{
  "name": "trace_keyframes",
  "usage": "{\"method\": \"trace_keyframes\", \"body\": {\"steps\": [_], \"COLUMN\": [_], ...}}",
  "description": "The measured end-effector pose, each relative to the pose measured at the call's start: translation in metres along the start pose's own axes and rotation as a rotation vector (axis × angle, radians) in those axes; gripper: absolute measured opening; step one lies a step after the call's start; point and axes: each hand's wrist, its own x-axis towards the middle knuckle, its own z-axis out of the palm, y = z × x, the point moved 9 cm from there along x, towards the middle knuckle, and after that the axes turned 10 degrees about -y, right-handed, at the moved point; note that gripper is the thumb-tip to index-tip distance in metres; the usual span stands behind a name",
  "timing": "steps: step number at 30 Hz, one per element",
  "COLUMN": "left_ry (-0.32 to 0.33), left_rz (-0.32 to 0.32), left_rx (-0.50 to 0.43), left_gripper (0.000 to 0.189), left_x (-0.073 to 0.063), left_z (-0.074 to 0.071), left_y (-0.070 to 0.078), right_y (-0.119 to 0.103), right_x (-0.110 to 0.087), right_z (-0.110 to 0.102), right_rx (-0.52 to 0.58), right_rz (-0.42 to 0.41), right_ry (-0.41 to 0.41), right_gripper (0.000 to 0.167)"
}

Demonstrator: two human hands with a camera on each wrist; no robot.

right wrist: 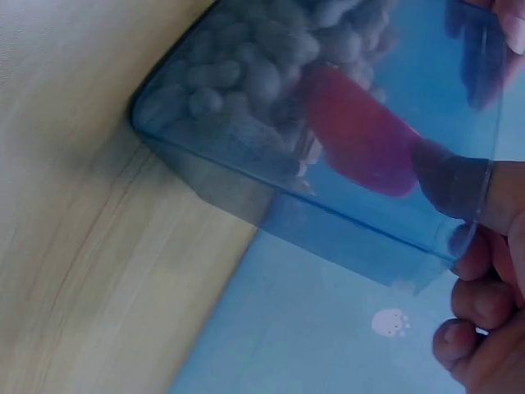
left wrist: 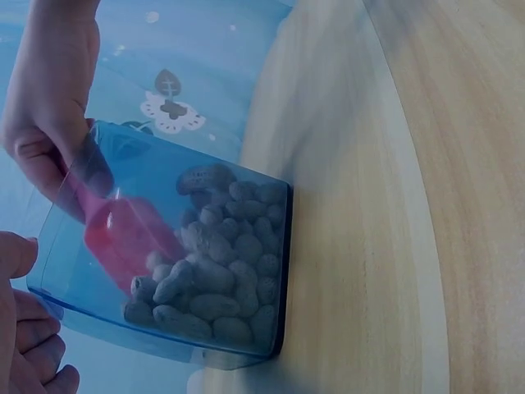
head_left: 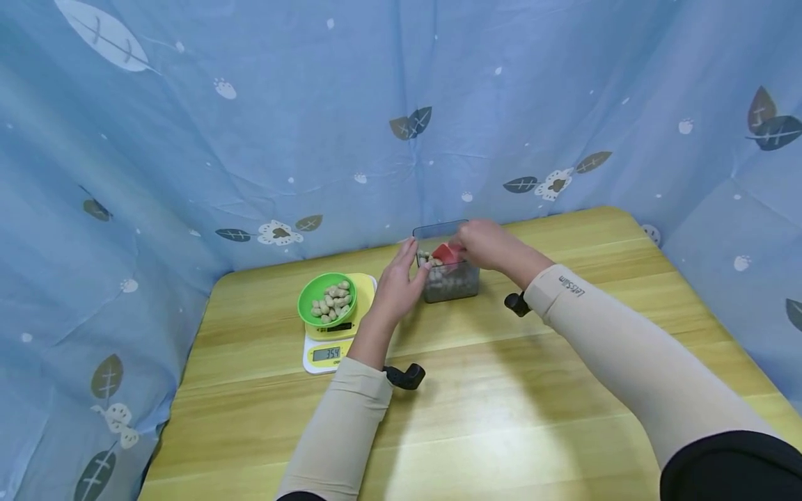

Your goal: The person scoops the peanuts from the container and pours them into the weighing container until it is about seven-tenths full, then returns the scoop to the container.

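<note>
A transparent container [head_left: 452, 284] of unshelled peanuts [left wrist: 215, 275] stands near the table's back edge. My right hand [head_left: 491, 245] reaches over its rim and grips the handle of a red scoop [left wrist: 127, 238]. The scoop's blade is tilted down inside, its front edge among the peanuts. My left hand [head_left: 399, 284] is at the container's left side, fingers fairly straight along the wall and thumb by the near corner. In the left wrist view the left fingertips [left wrist: 41, 361] lie right at the rim.
Left of the container, a green bowl [head_left: 303, 306] with several peanuts sits on a yellow and white kitchen scale [head_left: 362, 292], its display [head_left: 326, 354] lit with digits. A blue patterned curtain [head_left: 351, 125] hangs behind the wooden table [head_left: 476, 417].
</note>
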Motion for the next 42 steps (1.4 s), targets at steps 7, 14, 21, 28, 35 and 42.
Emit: {"method": "trace_keyframes", "body": {"steps": [7,14,21,28,35,42], "left_ry": [0.009,-0.003,-0.004,-0.032,-0.052,-0.056], "left_rz": [0.015,0.018,0.008,-0.003,-0.014,-0.011], "left_rx": [-0.014,-0.016,-0.008,-0.009,0.013,-0.008], "left_gripper": [0.062,0.063,0.062,0.062,0.065,0.064], "left_x": [-0.001,-0.001,-0.001,-0.001,-0.001,-0.001], "left_z": [-0.001,0.000,0.000,0.001,0.002,0.002], "left_y": [0.001,0.001,0.001,0.000,-0.001,0.001], "right_y": [0.015,0.028,0.043,0.060,0.067,0.067], "right_x": [-0.002,-0.010,-0.021,-0.035,-0.044,-0.049], "right_z": [0.004,0.007,0.006,0.007,0.003,0.003], "right_rx": [0.242,0.406,0.518,0.625,0.637,0.645], "right_rz": [0.081,0.121,0.152,0.210,0.244,0.264], "right_ry": [-0.085,-0.066,-0.023,-0.010,0.016,0.028], "right_gripper": [0.019,0.028,0.031,0.037,0.036,0.036]}}
